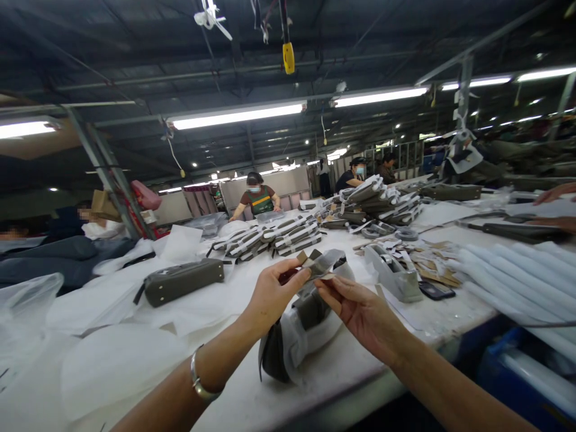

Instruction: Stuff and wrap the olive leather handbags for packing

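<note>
My left hand [275, 294], with a silver bangle on the wrist, pinches one side of a small brown and clear piece [318, 264] of thin material. The other side of that piece is between the thumb and fingers of my right hand [360, 309]. Just below both hands, a dark olive bag [273, 354] partly wrapped in white sheet [294, 345] lies on the white table [234, 396]. To the left, another olive bag [184, 282] with metal studs on its end rests on white paper.
Wrapped bundles [288, 233] are piled farther back. Right of my hands are a tape dispenser [393, 273], brown scraps [438, 264], a phone [436, 290] and white rolls [517, 282]. A blue bin [499, 366] stands below the table's right edge. A masked person [258, 201] is across the table.
</note>
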Action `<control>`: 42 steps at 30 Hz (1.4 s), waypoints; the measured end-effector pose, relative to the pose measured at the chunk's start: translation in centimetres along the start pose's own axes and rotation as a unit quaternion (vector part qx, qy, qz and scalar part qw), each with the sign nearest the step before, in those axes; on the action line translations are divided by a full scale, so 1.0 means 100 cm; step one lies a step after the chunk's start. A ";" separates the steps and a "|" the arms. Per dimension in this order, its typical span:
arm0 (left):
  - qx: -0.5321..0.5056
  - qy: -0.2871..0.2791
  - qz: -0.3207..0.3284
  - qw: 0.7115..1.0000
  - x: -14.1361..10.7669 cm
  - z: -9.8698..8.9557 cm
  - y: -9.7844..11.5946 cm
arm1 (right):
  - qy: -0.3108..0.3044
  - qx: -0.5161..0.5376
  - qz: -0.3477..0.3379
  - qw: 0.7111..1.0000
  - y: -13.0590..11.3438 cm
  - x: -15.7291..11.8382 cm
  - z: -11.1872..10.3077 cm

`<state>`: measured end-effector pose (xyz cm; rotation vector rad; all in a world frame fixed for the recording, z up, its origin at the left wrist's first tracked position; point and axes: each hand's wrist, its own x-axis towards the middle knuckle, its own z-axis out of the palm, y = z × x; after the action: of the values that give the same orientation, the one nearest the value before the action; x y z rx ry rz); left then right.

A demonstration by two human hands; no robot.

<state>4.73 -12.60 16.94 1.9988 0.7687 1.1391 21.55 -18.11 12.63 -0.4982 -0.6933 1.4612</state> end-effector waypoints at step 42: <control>0.294 0.059 0.162 0.940 -0.012 0.001 0.016 | 0.068 -0.159 -0.102 0.980 0.019 0.006 0.009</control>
<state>4.49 -14.46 17.64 2.6495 0.9463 1.3340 19.52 -17.45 12.00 -0.7440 -0.8467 1.1182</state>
